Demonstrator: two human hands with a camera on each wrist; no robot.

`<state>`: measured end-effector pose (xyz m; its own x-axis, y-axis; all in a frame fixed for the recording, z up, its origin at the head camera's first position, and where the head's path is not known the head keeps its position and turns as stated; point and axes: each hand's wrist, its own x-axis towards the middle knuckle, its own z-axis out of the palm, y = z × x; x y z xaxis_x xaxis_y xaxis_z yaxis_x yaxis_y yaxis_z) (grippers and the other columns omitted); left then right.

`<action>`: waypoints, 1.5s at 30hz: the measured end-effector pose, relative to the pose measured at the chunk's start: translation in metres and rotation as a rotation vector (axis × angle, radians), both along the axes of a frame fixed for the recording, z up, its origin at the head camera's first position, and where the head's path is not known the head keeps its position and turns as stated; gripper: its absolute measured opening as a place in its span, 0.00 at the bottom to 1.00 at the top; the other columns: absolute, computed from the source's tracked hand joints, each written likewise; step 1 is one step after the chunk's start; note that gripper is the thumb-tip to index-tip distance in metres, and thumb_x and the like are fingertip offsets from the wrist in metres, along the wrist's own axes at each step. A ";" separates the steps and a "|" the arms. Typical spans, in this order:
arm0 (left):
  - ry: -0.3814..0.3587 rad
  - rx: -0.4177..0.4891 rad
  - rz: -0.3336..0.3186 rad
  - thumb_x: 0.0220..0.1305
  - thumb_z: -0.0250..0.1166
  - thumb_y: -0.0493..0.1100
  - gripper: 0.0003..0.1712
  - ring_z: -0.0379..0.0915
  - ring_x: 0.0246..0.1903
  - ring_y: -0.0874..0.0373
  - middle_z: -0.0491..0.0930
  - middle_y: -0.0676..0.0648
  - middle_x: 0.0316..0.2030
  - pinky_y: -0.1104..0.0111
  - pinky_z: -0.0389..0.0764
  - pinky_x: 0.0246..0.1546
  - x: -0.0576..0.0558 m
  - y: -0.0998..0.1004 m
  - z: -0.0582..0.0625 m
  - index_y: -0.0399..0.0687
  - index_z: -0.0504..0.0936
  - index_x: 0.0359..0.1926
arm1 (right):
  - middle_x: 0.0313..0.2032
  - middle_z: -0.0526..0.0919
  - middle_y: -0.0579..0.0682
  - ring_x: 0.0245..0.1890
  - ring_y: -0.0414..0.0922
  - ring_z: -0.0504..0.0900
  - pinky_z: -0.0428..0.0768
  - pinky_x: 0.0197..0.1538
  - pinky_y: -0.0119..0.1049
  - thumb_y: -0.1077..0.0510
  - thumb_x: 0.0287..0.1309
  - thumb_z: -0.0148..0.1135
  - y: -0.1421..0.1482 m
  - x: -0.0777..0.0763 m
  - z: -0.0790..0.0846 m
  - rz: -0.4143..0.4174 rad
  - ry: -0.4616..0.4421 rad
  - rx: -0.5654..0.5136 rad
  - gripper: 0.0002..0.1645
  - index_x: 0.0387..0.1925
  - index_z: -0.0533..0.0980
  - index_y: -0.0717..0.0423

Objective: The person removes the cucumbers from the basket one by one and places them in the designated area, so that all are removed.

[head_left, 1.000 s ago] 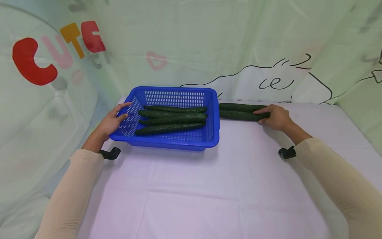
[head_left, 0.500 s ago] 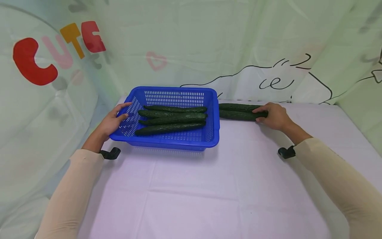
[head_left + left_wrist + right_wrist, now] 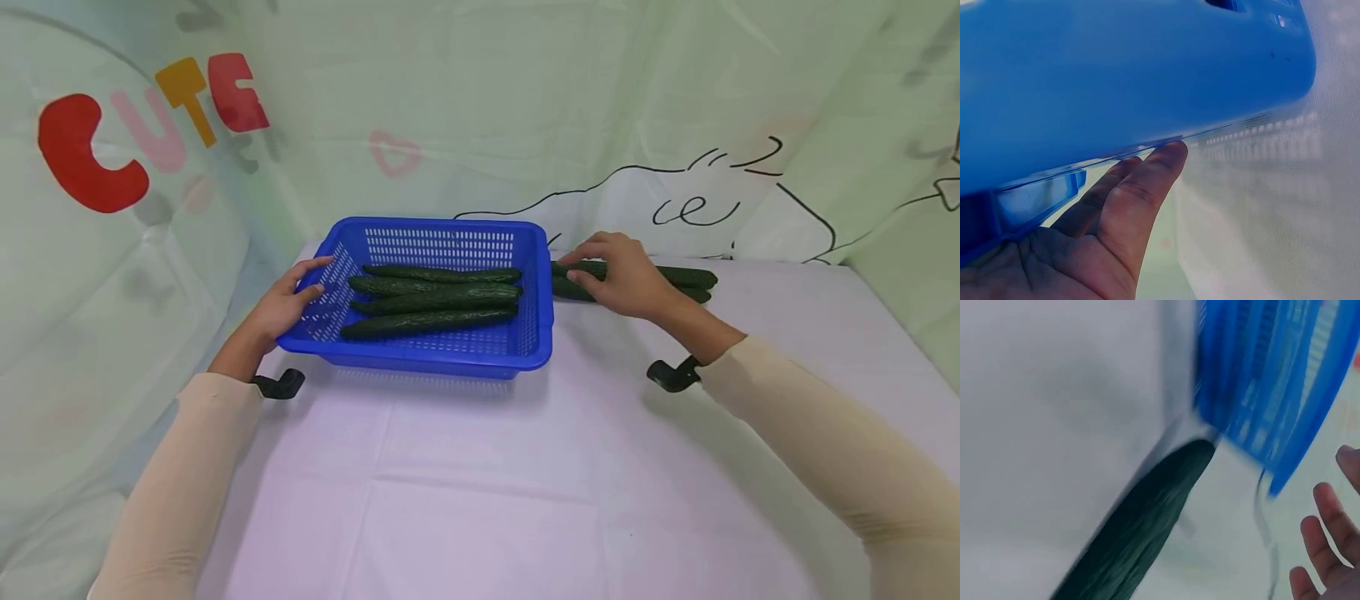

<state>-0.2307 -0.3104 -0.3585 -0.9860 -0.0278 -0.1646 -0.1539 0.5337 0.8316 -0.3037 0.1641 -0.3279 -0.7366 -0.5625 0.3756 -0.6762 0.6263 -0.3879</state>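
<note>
In the head view my left hand grips the left rim of a blue plastic basket, its thumb and forefinger reaching over the edge. Several dark green cucumbers lie side by side inside. My right hand hovers at the basket's right side with fingers spread, over two more cucumbers on the table. Nothing is held in it. The right wrist view shows one cucumber with its tip near the basket's corner, and the fingers apart from it. The basket wall fills much of the left wrist view.
A white cloth covers the table. Pale hanging sheets printed with letters and line drawings close off the back and left side. Dark wrist mounts stick out below both sleeves.
My right hand has let go of the far right ends of the two cucumbers and moved left toward the basket, uncovering those ends. The left hand and basket have stayed put.
</note>
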 end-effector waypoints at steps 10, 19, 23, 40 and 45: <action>-0.001 -0.001 0.003 0.78 0.44 0.45 0.31 0.55 0.70 0.28 0.45 0.37 0.77 0.35 0.67 0.61 -0.001 0.002 0.000 0.68 0.50 0.77 | 0.47 0.82 0.55 0.52 0.58 0.75 0.68 0.56 0.60 0.54 0.60 0.67 -0.074 0.016 0.006 0.055 0.074 0.329 0.15 0.48 0.84 0.49; 0.003 0.013 0.000 0.78 0.44 0.44 0.31 0.55 0.70 0.28 0.45 0.37 0.78 0.35 0.66 0.61 0.001 0.002 0.001 0.66 0.51 0.77 | 0.51 0.83 0.55 0.56 0.56 0.78 0.69 0.60 0.58 0.53 0.59 0.68 -0.119 0.007 -0.003 0.034 0.014 0.529 0.21 0.55 0.81 0.47; 0.003 0.004 0.001 0.78 0.44 0.45 0.31 0.55 0.70 0.28 0.45 0.38 0.78 0.35 0.67 0.61 0.000 0.003 0.000 0.68 0.51 0.77 | 0.54 0.82 0.56 0.59 0.56 0.78 0.69 0.63 0.56 0.53 0.60 0.67 -0.129 0.003 -0.011 0.024 -0.004 0.578 0.25 0.59 0.78 0.49; 0.006 0.004 0.006 0.78 0.44 0.46 0.30 0.57 0.69 0.27 0.46 0.36 0.77 0.36 0.71 0.58 0.000 -0.002 -0.001 0.65 0.51 0.77 | 0.60 0.79 0.58 0.63 0.55 0.76 0.71 0.66 0.53 0.53 0.66 0.61 -0.138 0.001 -0.016 0.050 0.015 0.687 0.29 0.66 0.70 0.54; 0.013 -0.009 0.004 0.78 0.45 0.46 0.30 0.57 0.69 0.27 0.46 0.35 0.77 0.36 0.70 0.58 0.000 -0.001 -0.002 0.65 0.52 0.77 | 0.62 0.76 0.60 0.65 0.56 0.73 0.68 0.69 0.55 0.55 0.69 0.57 -0.138 0.000 -0.018 0.060 -0.039 0.662 0.28 0.68 0.68 0.55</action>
<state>-0.2304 -0.3116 -0.3601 -0.9879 -0.0333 -0.1515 -0.1453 0.5407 0.8286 -0.3035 0.0263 -0.3454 -0.7025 -0.7060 -0.0895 -0.7109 0.7021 0.0412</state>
